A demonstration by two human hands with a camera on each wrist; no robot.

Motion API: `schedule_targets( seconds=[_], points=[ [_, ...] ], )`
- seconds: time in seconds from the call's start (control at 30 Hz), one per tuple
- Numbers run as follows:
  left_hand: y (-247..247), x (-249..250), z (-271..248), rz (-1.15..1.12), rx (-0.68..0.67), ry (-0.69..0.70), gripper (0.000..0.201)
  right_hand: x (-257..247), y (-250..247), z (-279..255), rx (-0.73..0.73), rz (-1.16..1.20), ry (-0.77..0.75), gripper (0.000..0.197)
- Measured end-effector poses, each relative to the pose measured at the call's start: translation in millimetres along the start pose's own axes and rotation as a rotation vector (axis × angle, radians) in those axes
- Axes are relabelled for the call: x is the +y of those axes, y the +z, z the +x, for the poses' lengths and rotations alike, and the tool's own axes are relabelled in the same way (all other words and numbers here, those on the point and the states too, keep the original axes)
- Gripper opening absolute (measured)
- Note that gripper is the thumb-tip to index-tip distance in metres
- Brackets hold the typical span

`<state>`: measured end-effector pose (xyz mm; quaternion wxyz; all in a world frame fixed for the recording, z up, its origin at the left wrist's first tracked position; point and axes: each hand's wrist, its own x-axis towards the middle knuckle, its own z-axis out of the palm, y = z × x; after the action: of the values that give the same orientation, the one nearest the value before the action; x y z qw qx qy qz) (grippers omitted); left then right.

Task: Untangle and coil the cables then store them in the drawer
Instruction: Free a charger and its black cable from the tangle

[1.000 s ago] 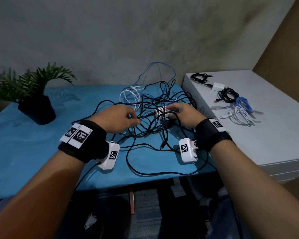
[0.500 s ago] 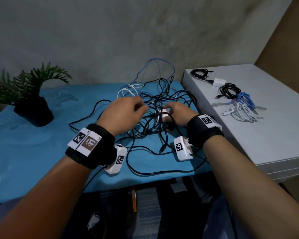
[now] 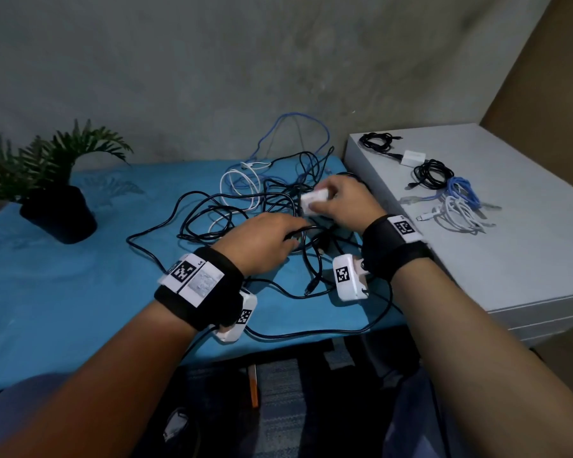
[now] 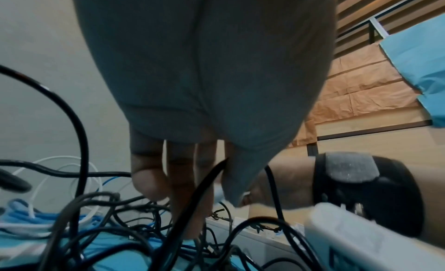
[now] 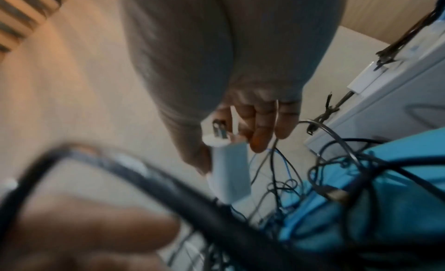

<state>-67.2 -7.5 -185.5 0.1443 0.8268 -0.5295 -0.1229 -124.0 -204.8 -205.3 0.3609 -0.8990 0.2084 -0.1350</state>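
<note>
Right hand (image 3: 346,202) grasps white charger (image 3: 314,201); left hand (image 3: 265,241) apparently pinching a black cable (image 3: 306,228), its fingertips hidden in the cable tangle (image 3: 262,206) on the desk (image 3: 80,292)

I see the tangled cables (image 3: 278,209) filling the middle and right of the blue table (image 3: 63,292). Bare cloth lies between the tangle and the potted plant (image 3: 58,193) at left. Coiled cables (image 3: 450,193) occupy the white cabinet's (image 3: 526,259) far part; its near top is bare.
</note>
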Motion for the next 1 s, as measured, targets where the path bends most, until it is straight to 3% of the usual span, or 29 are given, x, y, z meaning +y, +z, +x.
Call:
schedule_targets(
  seconds=[0.17,0.43,0.47,0.53,0.63,0.7,0.77,0.8,0.87,0.93,1.0],
  points=[
    [2.6,-2.3,1.7,0.017,0.040,-0.014,0.048,-32.1,-34.0,-7.2,0.341,0.473,-0.053,0.019],
    [0.8,-8.3,10.2,0.094,-0.017,-0.200,0.051,-85.1,-80.5,-34.8,0.956,0.611,-0.415,0.024],
    [-1.7,-8.6,9.5,0.083,-0.038,-0.213,0.052,-87.1,-82.4,-35.4,0.945,0.566,-0.437,0.024],
    [-8.0,-8.4,7.6,0.013,-0.014,-0.206,0.065,-88.9,-78.0,-36.9,0.763,0.465,-0.440,0.025],
    [-26.1,1.8,3.3,-0.148,0.237,-0.127,0.083,-91.9,-56.8,-44.4,0.462,0.318,-0.459,0.027],
    [-39.0,10.1,-1.3,-0.192,0.363,-0.086,0.067,-99.3,-44.3,-50.5,0.377,0.278,-0.543,0.030],
    [-47.3,10.4,-4.1,-0.275,0.449,-0.075,0.029,-107.6,-38.7,-54.4,0.349,0.284,-0.620,0.032],
    [-51.0,6.9,-4.5,-0.381,0.469,-0.076,0.018,-110.7,-38.3,-55.6,0.349,0.290,-0.641,0.032],
    [-59.9,1.4,-8.9,-0.755,0.431,-0.097,0.026,-113.1,-39.0,-56.8,0.362,0.281,-0.654,0.031],
    [-74.1,2.2,-15.8,-1.291,0.317,-0.106,0.039,-114.5,-39.1,-59.2,0.364,0.244,-0.662,0.029],
    [-83.2,1.7,-21.2,-1.603,0.240,-0.105,0.048,-118.2,-37.7,-62.0,0.310,0.189,-0.689,0.030]
  ],
)
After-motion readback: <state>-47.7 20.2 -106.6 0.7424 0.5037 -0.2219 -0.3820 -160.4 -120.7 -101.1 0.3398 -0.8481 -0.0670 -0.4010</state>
